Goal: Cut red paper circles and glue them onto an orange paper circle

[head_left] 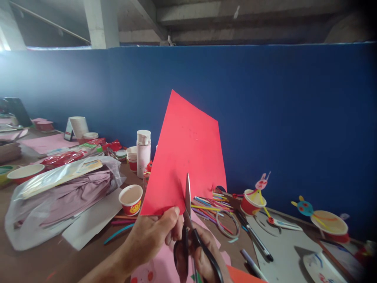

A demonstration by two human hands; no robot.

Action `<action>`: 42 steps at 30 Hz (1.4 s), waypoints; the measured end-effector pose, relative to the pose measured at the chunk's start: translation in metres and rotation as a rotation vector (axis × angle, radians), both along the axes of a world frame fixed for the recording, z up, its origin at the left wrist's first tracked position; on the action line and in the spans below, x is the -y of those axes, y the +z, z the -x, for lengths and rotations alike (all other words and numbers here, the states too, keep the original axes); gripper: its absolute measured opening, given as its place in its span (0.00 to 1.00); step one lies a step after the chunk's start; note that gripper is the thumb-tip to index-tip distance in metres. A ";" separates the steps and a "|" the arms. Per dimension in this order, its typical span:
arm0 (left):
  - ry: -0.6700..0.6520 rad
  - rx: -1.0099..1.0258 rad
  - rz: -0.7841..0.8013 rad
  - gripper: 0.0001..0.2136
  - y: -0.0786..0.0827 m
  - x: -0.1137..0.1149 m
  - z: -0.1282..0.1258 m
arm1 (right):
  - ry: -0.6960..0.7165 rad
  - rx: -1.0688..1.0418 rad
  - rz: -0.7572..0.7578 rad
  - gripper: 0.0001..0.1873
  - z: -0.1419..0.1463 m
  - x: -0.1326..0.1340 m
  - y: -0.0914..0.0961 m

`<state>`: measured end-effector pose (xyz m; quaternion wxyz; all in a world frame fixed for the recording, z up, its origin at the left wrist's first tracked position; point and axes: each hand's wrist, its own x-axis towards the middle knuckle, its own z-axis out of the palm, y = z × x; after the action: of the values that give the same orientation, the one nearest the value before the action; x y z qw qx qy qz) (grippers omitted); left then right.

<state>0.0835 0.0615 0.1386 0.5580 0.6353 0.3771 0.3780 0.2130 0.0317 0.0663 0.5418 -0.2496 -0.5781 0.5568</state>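
Red paper (184,157), black-handled scissors (188,232), blue wall (294,118)

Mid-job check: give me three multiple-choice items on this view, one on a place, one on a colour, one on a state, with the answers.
1. Where does the small red paper cup with the white inside stand?
A. On the table, left of the red paper sheet
B. On top of the white bottle
C. Inside the clear plastic bag

2. What colour are the handles of the scissors?
A. Yellow
B. Black
C. Green

3. How is the red paper sheet held?
A. Lying flat on the table
B. Rolled into a tube
C. Upright, pinched at its lower edge

Answers:
1 A: the cup sits on the brown table, just left of the sheet's lower corner.
2 B: the loops in the right hand are black.
3 C: the left hand grips the bottom edge, with the blade reaching up into the sheet.
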 end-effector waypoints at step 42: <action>-0.095 0.047 -0.114 0.15 -0.002 -0.012 0.012 | -0.184 0.162 0.139 0.32 -0.010 0.012 -0.012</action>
<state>0.0719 0.0736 0.1366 0.5472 0.6740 0.3110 0.3867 0.2234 0.0200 0.0547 0.5235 -0.3826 -0.5548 0.5213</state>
